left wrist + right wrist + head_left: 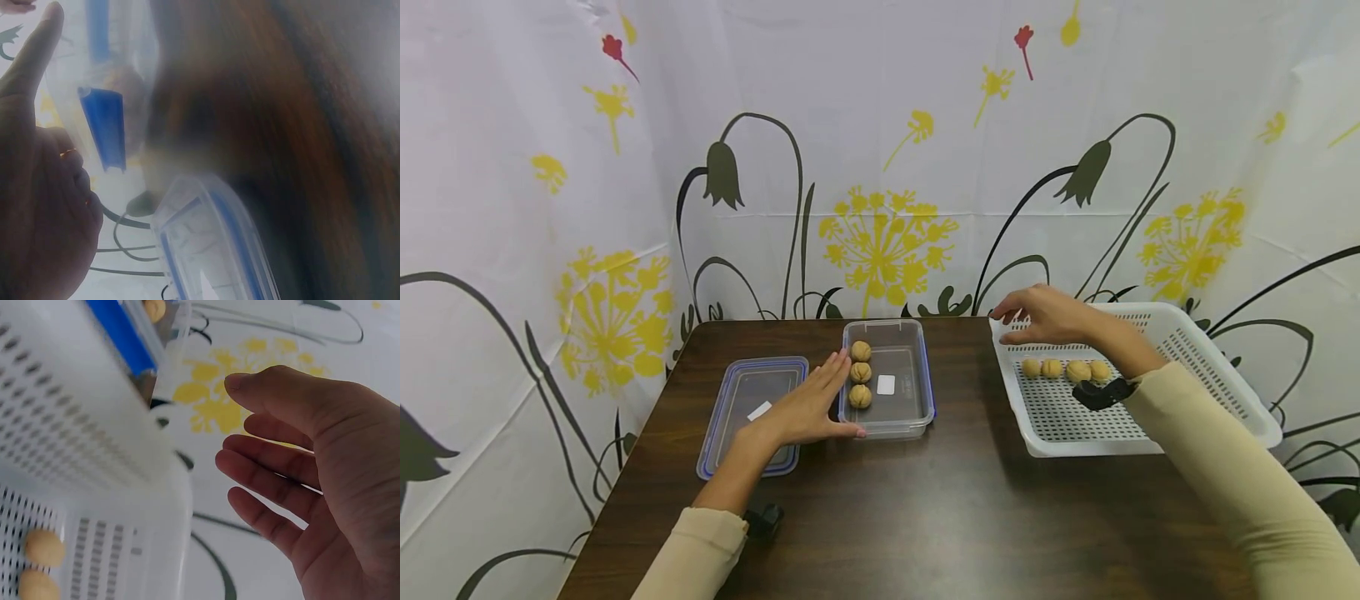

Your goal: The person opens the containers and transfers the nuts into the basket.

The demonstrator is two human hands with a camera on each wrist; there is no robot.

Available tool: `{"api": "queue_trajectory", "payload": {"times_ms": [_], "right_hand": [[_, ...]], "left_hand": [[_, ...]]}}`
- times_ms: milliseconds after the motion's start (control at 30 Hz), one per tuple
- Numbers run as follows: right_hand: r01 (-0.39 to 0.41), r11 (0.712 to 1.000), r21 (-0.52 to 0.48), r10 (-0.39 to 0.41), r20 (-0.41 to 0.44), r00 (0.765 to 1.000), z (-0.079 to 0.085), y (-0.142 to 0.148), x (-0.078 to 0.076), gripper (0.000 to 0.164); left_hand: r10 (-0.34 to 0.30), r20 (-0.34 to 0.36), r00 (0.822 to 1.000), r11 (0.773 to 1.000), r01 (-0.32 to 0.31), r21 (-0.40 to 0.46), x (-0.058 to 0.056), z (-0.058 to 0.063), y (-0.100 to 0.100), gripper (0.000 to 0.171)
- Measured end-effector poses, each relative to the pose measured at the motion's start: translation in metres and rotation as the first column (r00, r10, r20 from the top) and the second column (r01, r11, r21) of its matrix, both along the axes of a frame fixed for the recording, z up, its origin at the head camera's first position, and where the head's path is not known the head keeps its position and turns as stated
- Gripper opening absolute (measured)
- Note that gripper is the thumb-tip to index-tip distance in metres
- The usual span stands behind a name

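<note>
A clear plastic container (907, 410) with blue-edged sides holds three walnuts (861, 374) in a row along its left side. My left hand (808, 406) lies against that side, fingers straight and thumb at the near left corner. Over the far left corner of a white perforated basket (1037, 433) hovers my right hand (1048, 317). Its fingers bend loosely around nothing, and the right wrist view shows bare space between thumb and fingers. Several walnuts (1077, 371) sit in a row inside the basket; two walnuts (44, 548) show in the right wrist view.
A clear lid with a blue seal (737, 400) lies on the dark wooden table (955, 500) left of the container, partly behind the left forearm. Behind the table hangs a white curtain (865, 75) with printed flowers. Each wrist wears a black camera strap.
</note>
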State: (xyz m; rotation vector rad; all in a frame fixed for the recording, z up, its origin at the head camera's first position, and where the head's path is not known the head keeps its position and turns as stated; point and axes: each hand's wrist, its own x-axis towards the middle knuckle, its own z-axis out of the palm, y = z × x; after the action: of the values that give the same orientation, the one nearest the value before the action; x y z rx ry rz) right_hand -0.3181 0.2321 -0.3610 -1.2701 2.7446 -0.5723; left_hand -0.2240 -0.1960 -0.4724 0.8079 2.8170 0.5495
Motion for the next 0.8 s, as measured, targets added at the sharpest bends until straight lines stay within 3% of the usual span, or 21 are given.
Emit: {"api": "queue_trajectory", "payload": {"times_ms": [300,800], "right_hand": [[-0.052,0.998,0.034,0.053,-0.025,0.998,0.002,-0.042,0.000,0.036],[-0.227,0.973,0.042,0.221,0.128,0.967,-0.026,-0.112,-0.010,0.038]], "left_hand": [[-0.002,0.003,1.000,1.000,0.002,0.001,0.000,0.000,-0.001,0.126],[0.002,0.017,1.000,1.000,-0.002,-0.008,0.000,0.001,0.000,0.126]]}}
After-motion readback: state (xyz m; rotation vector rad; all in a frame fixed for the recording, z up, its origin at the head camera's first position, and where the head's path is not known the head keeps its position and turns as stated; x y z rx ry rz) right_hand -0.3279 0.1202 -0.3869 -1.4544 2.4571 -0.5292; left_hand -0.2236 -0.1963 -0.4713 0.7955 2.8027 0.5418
